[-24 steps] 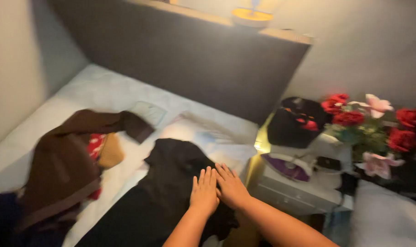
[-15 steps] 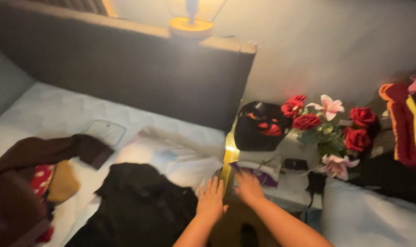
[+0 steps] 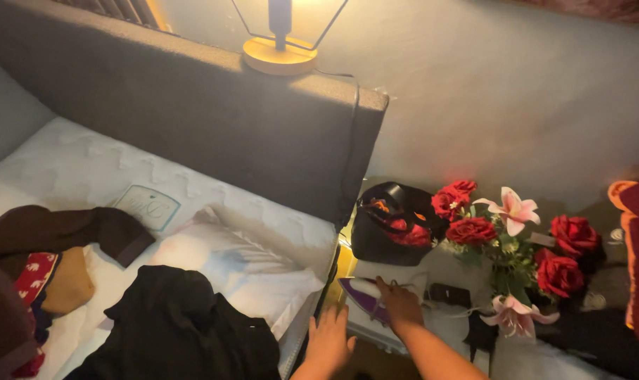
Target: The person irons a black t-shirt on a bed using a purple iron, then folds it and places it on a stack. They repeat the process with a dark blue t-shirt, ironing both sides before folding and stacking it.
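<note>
Both hands have left the black garment [image 3: 186, 331] on the bed, where they lay flat a moment ago, and swung right toward the nightstand [image 3: 439, 281]. Now my right hand [image 3: 398, 304] is on the purple-and-white clothes iron [image 3: 365, 294], which lies at the near left edge of the nightstand with its pointed nose toward the bed. My grip there looks curled over the handle, but my knuckles hide the fingers, so I cannot tell whether it is truly clamped. My left hand [image 3: 328, 343] is spread, fingers apart, holding nothing, hovering by the edge of the mattress [image 3: 87, 169] just left of the nightstand.

To do this well, I judge I should wrap all my fingers fully round the handle before lifting, keeping the soleplate turned away from my left hand and wrist. A cord seems to trail near the iron; I would check that it runs free. The vase of red roses and pink lilies [image 3: 516, 239] stands close behind, with a black bag [image 3: 393, 225] beside it, so the lift should come toward me and to the left. The small dark object [image 3: 449, 294] just right of my hand could be knocked. The brown garment [image 3: 52, 232] lies well apart.
</note>
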